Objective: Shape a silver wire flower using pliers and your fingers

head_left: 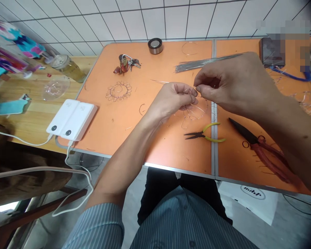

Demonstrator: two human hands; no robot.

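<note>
wire piece (pixel 190 91) pinched between left hand (pixel 171 100) and right hand (pixel 233 84) fingertips.

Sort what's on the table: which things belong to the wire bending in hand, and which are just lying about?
In use or to hand: wire piece pinched by left hand and right hand; straight wire bundle; yellow pliers; red cutters; finished wire flower.

Lying about: keys; tape roll; power banks; bottle.
</note>
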